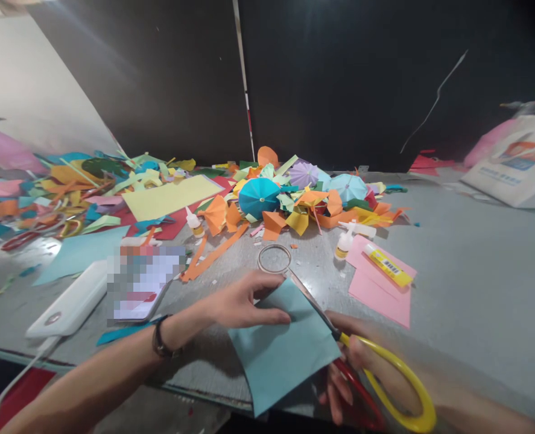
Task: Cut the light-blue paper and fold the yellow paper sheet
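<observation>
Presently, the left hand (244, 306) pinches a pale blue, roughly square paper sheet (289, 355), thumb on top. The right hand (382, 369) has fingers curled round yellow-and-red-handled metal scissors (338, 335), pointing away and leftward along the sheet's edge. Beyond the left fingers lie a round metal ring (275, 258) and multicoloured paper scraps (312, 199); beyond the right, pink paper sheets (376, 299).

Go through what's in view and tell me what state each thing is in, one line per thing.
Left hand, gripping light blue paper
Right hand, holding scissors
Light blue paper, slightly bowed
Scissors, handles spread apart
Phone, screen lit
White device, cable plugged in
Small bottle beside pink paper, upright
Yellow packet, lying on pink paper
Teal pleated disc, fanned out
</observation>
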Motion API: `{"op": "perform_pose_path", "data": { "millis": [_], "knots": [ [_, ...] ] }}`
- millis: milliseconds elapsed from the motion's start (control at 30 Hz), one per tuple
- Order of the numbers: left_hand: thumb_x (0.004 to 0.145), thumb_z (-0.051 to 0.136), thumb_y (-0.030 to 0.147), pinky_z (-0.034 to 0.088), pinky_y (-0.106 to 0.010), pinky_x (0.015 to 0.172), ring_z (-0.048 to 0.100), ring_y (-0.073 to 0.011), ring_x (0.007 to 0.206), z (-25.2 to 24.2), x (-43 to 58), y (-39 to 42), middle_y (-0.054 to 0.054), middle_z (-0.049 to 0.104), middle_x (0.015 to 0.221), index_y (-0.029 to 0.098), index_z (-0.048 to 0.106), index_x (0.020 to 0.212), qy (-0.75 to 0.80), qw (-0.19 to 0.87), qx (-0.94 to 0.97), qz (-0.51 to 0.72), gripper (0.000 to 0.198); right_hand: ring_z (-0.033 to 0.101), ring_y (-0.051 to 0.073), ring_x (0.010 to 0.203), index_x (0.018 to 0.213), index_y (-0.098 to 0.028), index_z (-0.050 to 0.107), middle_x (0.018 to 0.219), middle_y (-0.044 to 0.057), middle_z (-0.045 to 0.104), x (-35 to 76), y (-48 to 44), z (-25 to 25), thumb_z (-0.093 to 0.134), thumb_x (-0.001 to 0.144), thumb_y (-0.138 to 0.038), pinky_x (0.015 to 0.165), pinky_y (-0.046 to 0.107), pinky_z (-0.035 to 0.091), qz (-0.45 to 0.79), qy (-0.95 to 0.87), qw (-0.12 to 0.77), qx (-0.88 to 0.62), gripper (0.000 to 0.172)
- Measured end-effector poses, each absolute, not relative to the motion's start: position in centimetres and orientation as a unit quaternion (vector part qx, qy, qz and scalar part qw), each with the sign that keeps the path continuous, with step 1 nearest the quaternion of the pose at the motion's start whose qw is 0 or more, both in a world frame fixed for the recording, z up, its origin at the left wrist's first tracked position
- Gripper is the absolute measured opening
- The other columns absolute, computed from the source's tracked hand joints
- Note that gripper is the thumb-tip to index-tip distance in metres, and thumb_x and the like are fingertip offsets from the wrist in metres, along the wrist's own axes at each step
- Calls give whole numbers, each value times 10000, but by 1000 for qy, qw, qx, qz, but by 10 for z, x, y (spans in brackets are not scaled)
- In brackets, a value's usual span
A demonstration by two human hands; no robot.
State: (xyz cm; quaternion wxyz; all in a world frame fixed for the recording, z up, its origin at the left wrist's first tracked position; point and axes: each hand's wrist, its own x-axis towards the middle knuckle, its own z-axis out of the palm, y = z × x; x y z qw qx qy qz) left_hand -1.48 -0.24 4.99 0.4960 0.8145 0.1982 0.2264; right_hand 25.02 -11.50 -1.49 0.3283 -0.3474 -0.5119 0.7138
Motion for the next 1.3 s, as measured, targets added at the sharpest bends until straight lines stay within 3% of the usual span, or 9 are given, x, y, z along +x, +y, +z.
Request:
{"op": "perform_pose_path", "data": {
  "millis": [167, 300, 400, 467, 600, 833, 1033, 1167, 1300],
  "knots": [
    [901, 756, 385, 394, -231, 610, 475, -125, 698, 48, -13, -4, 5, 547, 744, 163, 597, 768, 214, 509, 802, 227, 304, 708, 207, 460, 1355, -307, 480, 505, -111, 510, 245, -110, -26, 518, 948, -766, 568, 329, 604, 736, -476, 353, -328, 614],
    [889, 769, 392, 439, -233, 629, 530, -133, 718, 43, -13, 1, -10, 606, 770, 159, 636, 814, 216, 571, 757, 233, 279, 595, 150, 351, 1012, -246, 556, 440, -133, 423, 242, -101, -5, 501, 964, -759, 580, 353, 632, 697, -493, 378, -358, 518],
    [857, 803, 402, 466, -238, 646, 552, -134, 723, 39, -11, 3, -10, 630, 791, 155, 663, 869, 248, 592, 719, 266, 284, 492, 128, 326, 883, -257, 489, 466, -106, 463, 249, -87, 14, 503, 993, -692, 379, 251, 473, 572, -531, 409, -473, 448],
    [833, 832, 402, 493, -254, 673, 586, -147, 750, 38, -10, 3, -26, 663, 839, 150, 689, 942, 278, 600, 692, 290, 310, 454, 128, 336, 926, -265, 493, 525, -81, 529, 259, -76, 22, 568, 973, -638, 326, 232, 339, 439, -602, 361, -561, 383],
    [796, 880, 395, 526, -266, 673, 652, -168, 769, 38, -12, 4, -62, 715, 929, 151, 697, 1052, 312, 654, 604, 332, 398, 619, 211, 519, 1167, -219, 565, 620, -15, 649, 277, -60, 26, 583, 940, -471, 497, 298, 414, 194, -710, 263, -623, 339],
    [806, 877, 337, 547, -246, 621, 688, -166, 733, 32, -18, 13, -85, 731, 957, 141, 686, 1080, 299, 703, 526, 374, 388, 663, 213, 554, 1206, -205, 630, 691, 21, 707, 273, -64, 19, 544, 967, -408, 550, 311, 450, 69, -779, 223, -582, 325],
    [825, 872, 391, 552, -282, 710, 692, -182, 808, 24, -11, 11, -89, 731, 987, 146, 689, 1109, 316, 673, 560, 366, 418, 736, 263, 683, 1030, -201, 679, 821, 83, 769, 269, -67, 14, 445, 1060, -390, 620, 375, 528, 46, -773, 248, -582, 303],
    [818, 874, 432, 532, -286, 687, 669, -183, 809, 17, -9, 9, -90, 713, 975, 147, 687, 1087, 328, 649, 592, 347, 434, 757, 289, 956, 1105, -210, 657, 1087, 108, 781, 270, -67, 11, 461, 1073, -350, 852, 463, 580, 84, -781, 295, -544, 243],
    [806, 887, 408, 524, -283, 674, 659, -178, 803, 16, -8, 8, -78, 694, 945, 145, 679, 1046, 325, 637, 608, 345, 412, 718, 279, 1087, 1131, -232, 640, 1175, 107, 752, 268, -67, 16, 457, 1076, -351, 947, 475, 580, 143, -782, 316, -518, 225]
  ]
}}
